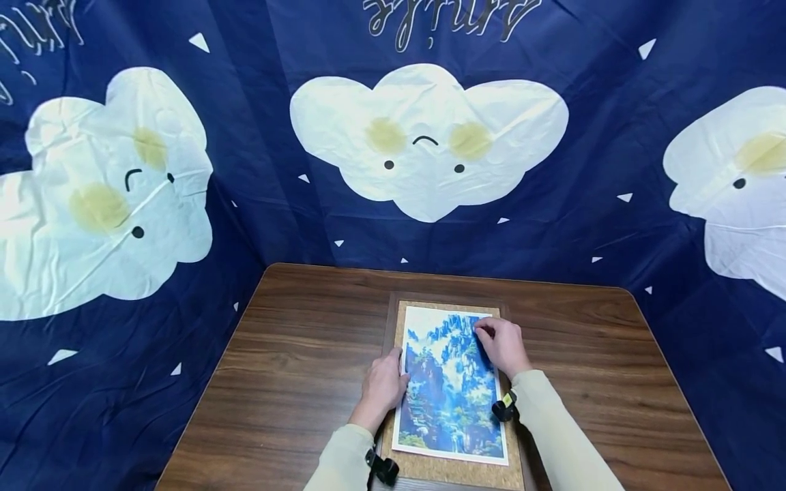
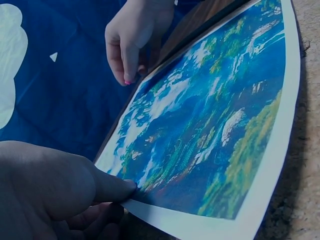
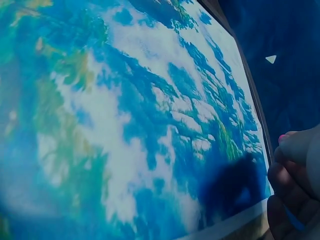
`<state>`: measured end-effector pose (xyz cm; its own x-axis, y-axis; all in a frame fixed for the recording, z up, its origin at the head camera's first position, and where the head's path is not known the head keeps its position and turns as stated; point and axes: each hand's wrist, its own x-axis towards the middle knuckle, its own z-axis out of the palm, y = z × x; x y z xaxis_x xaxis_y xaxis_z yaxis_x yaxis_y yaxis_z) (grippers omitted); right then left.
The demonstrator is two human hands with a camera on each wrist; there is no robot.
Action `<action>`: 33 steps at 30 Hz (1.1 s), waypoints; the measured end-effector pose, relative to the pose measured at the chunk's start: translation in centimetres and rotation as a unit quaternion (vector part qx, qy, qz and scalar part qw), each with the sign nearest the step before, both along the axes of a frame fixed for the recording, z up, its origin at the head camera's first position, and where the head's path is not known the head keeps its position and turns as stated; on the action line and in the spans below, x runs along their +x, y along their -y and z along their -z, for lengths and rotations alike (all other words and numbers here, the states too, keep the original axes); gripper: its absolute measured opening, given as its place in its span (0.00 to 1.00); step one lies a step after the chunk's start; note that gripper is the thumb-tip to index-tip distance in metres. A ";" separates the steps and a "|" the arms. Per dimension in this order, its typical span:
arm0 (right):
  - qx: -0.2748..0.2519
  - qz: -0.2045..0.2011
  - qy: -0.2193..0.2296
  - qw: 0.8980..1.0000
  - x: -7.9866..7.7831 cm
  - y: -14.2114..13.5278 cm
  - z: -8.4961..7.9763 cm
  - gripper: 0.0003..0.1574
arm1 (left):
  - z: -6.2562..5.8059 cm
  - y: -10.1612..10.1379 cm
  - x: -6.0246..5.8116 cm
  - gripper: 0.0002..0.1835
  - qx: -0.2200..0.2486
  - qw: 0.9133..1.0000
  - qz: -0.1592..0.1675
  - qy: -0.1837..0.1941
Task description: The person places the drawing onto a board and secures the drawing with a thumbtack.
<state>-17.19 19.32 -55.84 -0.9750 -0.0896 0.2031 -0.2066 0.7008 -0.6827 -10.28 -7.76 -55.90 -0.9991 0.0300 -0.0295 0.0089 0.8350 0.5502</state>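
A blue landscape print [image 1: 451,389] with a white border lies on a framed corkboard [image 1: 454,470]. My left hand [image 1: 383,385] is at the print's left edge. In the left wrist view, the thumb of my left hand [image 2: 55,190] lies on the border, its other fingers curled below, gripping that edge. My right hand [image 1: 503,344] is over the print's upper right corner. Its thumb and fingertips pinch a small pink pushpin [image 2: 128,82], of which only the pink head shows. The right wrist view shows the pink pushpin [image 3: 282,138] at the fingertips of my right hand [image 3: 297,175].
The corkboard lies on a brown wooden table [image 1: 295,368], near its front. A dark blue cloth [image 1: 245,136] printed with white clouds hangs behind the table and at both sides. A black wrist camera [image 1: 382,468] is strapped at my left sleeve, another [image 1: 503,409] at my right.
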 end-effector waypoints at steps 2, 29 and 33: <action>-0.007 0.002 0.014 1.000 -0.2 0.3 0.0 0.07 | 0.0 0.0 0.0 0.28 -0.002 1.000 0.000 -0.002; 0.001 0.000 0.031 1.000 -4.2 2.1 1.2 0.05 | -0.3 0.0 0.2 0.29 -0.022 1.000 0.011 -0.005; 0.000 0.004 0.048 0.999 -4.2 2.3 1.1 0.06 | -0.4 0.0 0.3 0.29 -0.020 1.000 0.006 0.007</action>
<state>-21.40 17.04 -56.98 -0.9907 -0.0823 0.1084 -0.1348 0.7017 -0.6996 -10.02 -7.74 -55.48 -0.9982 0.0401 -0.0445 0.0114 0.8567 0.5158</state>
